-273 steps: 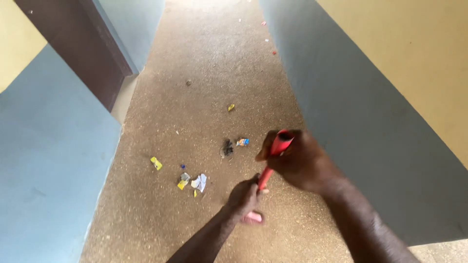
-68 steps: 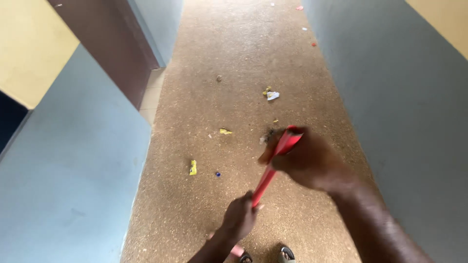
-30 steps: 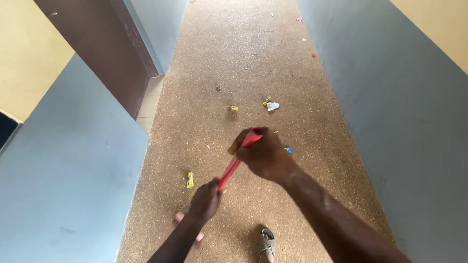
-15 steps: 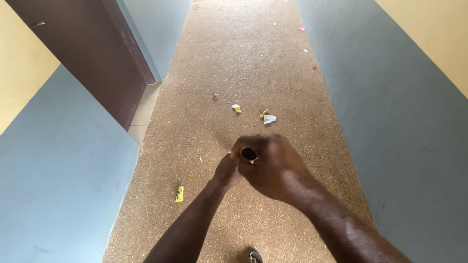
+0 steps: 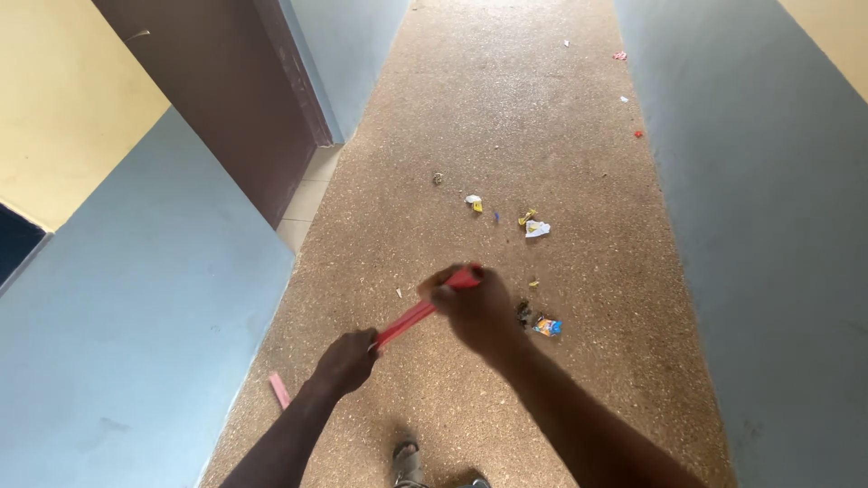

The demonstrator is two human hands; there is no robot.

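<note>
— speckled brown floor (image 5: 506, 108), blue walls. what's held?
— one red handle (image 5: 418, 313): right hand (image 5: 475, 307) clenched on its top, left hand (image 5: 344, 361) gripping lower; pink head (image 5: 279, 390) by the left wall.
— litter?
— white scrap (image 5: 537, 229), two yellow bits (image 5: 527, 217), blue-orange wrapper (image 5: 547, 326) beside the right hand.

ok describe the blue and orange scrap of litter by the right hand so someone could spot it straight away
Start from the speckled brown corridor floor between the pale blue walls and find the right hand gripping the top of the red broom handle. Just right of that hand lies the crumpled wrapper, beside a dark clump of dirt. It alone shows bright blue with orange; the scraps farther up are yellow and white.
</note>
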